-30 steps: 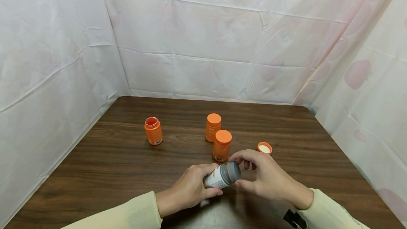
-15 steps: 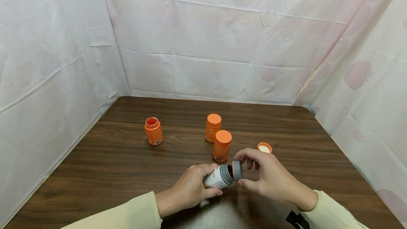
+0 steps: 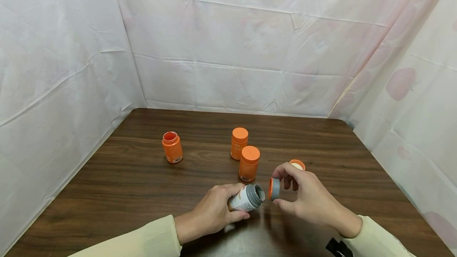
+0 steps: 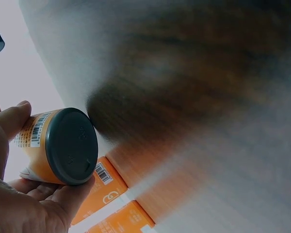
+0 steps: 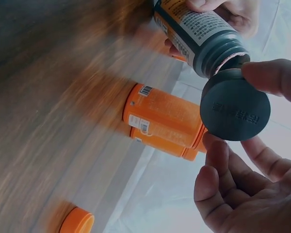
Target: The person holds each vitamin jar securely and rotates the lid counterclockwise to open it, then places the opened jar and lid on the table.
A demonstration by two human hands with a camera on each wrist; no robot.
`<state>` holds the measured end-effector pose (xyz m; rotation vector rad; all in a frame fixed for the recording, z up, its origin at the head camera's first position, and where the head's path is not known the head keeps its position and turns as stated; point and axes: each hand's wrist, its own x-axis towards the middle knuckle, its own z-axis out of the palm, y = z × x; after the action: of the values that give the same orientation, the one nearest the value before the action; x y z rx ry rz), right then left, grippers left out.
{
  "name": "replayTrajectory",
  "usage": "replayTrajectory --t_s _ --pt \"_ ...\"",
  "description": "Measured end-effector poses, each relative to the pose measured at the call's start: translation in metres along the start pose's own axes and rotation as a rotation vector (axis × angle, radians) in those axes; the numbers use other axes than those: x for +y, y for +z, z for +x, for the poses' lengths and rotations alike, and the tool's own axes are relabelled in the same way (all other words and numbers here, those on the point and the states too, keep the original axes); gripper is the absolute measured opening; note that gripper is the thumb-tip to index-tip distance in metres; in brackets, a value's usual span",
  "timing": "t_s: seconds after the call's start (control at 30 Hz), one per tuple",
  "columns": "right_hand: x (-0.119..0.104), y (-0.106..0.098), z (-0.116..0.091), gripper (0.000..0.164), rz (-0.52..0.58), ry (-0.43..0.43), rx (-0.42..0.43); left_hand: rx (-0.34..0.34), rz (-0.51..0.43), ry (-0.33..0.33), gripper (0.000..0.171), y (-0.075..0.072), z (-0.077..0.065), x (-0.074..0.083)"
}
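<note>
The grey cap (image 3: 276,188) has shifted rightward, pinched in the right grip (image 3: 310,194) (left grip (image 3: 213,211) holding the bottle (image 3: 244,200)).

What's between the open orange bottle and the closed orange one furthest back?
Only bare table lies between the open orange bottle and the back bottle, in the head view.

brown bench (image 3: 128,193) | left: open orange bottle (image 3: 173,151), standing up | middle: front orange bottle (image 3: 248,167) near back orange bottle (image 3: 238,148), both standing, lids on | right: orange cap (image 3: 298,165), white inside facing up
</note>
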<state>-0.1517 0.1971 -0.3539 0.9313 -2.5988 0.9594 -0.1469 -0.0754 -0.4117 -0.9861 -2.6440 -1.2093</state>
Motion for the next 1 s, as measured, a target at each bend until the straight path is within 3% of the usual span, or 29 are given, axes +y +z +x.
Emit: replayTrajectory --t_s 0.47,1.0 --pt "0.005 0.002 -0.004 0.054 0.014 0.016 0.034 -0.003 -0.003 -0.003 0.045 0.0 0.0 0.0" --pt "0.012 0.0 -0.01 0.056 0.039 0.12 0.1 -0.004 -0.025 -0.024 0.043 -0.002 0.0 0.001"
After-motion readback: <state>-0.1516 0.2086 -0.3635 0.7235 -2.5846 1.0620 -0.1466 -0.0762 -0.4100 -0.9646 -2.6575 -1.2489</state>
